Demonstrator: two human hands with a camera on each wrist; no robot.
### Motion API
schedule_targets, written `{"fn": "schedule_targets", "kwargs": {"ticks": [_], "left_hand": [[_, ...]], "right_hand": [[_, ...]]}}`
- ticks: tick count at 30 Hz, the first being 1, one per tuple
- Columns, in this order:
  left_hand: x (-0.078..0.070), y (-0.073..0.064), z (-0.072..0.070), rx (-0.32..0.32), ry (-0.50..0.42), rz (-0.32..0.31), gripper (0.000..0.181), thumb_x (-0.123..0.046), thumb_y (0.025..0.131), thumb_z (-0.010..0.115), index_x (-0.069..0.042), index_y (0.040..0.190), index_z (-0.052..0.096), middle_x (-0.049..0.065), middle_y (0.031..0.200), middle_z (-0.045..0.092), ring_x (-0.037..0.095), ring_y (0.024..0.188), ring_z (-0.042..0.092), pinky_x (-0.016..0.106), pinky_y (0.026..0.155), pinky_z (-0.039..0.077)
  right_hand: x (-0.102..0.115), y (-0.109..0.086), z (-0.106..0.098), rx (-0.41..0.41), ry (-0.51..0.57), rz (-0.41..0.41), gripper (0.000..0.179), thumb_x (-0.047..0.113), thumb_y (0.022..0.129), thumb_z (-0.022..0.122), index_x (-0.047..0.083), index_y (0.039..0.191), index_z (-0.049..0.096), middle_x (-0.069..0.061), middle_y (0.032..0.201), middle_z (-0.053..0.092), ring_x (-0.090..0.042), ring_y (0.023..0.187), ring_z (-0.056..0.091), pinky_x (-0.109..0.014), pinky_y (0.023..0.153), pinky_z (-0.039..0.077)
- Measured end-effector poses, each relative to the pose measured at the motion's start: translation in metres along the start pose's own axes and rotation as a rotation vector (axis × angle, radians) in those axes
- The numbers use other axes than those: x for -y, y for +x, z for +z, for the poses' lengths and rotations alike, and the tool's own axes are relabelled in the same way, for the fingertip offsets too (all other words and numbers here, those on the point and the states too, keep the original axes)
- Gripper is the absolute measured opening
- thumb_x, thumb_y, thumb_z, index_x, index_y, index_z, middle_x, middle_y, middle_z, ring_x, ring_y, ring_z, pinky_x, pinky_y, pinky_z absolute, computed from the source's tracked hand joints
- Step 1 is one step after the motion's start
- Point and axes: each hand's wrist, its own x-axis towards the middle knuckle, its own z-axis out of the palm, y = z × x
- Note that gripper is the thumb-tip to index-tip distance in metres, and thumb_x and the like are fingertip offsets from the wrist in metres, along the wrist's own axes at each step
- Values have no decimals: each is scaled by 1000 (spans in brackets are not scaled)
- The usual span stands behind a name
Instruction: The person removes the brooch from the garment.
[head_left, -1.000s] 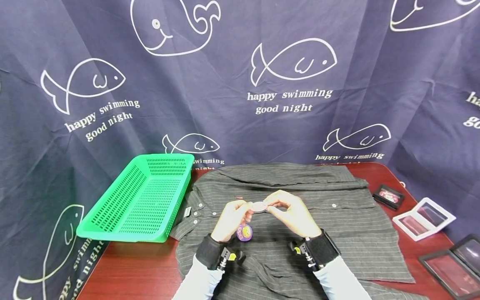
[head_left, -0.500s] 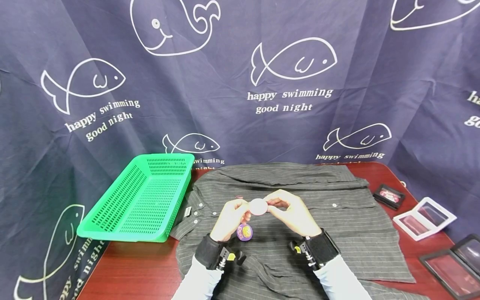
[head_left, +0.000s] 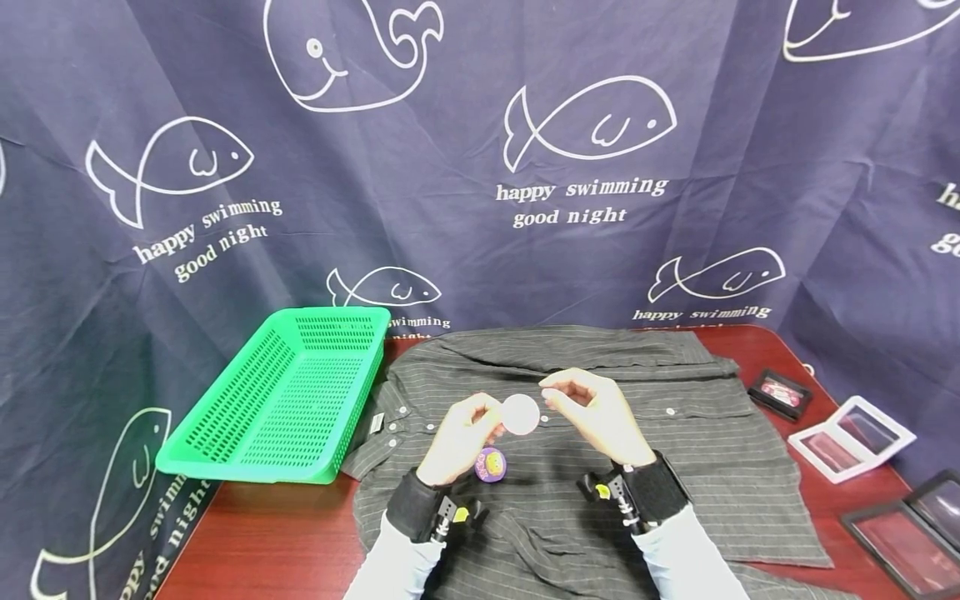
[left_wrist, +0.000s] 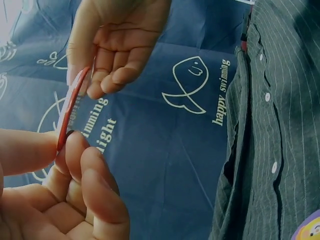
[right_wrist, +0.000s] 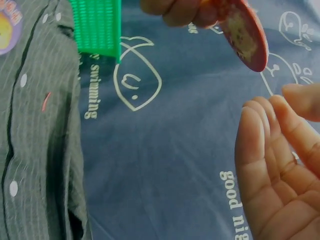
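Observation:
My left hand (head_left: 459,437) pinches a thin round disc (head_left: 521,414) at its left edge, between thumb and fingertip. In the head view the disc shows a pale, plain face; the right wrist view shows its other side, red-rimmed with a yellowish pattern. Held nearly edge-on, it appears as a narrow red-edged shape in the left wrist view. Just right of the disc, my right hand (head_left: 600,412) is off it, fingers loosely bent and holding nothing. Below the left hand, a purple round badge (head_left: 491,465) with a yellow figure lies on the dark striped shirt (head_left: 720,475).
A green perforated basket (head_left: 330,467) stands at the left of the red table (head_left: 285,542). Toward the right edge lie a dark cassette-like box (head_left: 780,393), a white-framed case (head_left: 817,471) and a black-framed case (head_left: 870,517). A small red strip (right_wrist: 46,101) lies on the shirt.
The disc has turned from a slanted view to face the head camera. My right hand has let go of its edge and drawn slightly away to the right; the left keeps hold.

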Motion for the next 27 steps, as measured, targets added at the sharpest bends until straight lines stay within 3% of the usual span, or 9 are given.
{"fn": "schedule_targets", "kwargs": {"ticks": [8,15,27], "left_hand": [[-2,-2,-3,2,92,110,14,-12,97,60,0,90,64,16,74,62,2,61,51,19,59,46],[-2,-2,-4,-4,125,146,13,-14,96,61,-4,89,66,13,72,63,2,60,50,19,58,44],[-3,-4,-5,-35,181,161,11,-16,94,65,-6,87,68,8,74,65,2,62,48,19,61,41]], "right_hand": [[8,-1,7,42,41,-11,18,8,90,69,3,107,70,-17,94,73,-5,78,68,-21,69,54],[1,-3,16,94,17,-39,16,7,90,69,2,105,70,-14,92,74,-2,76,66,-20,68,53],[2,-5,24,141,-41,30,11,20,88,73,11,95,71,-3,82,73,-6,70,66,-22,65,53]]}}
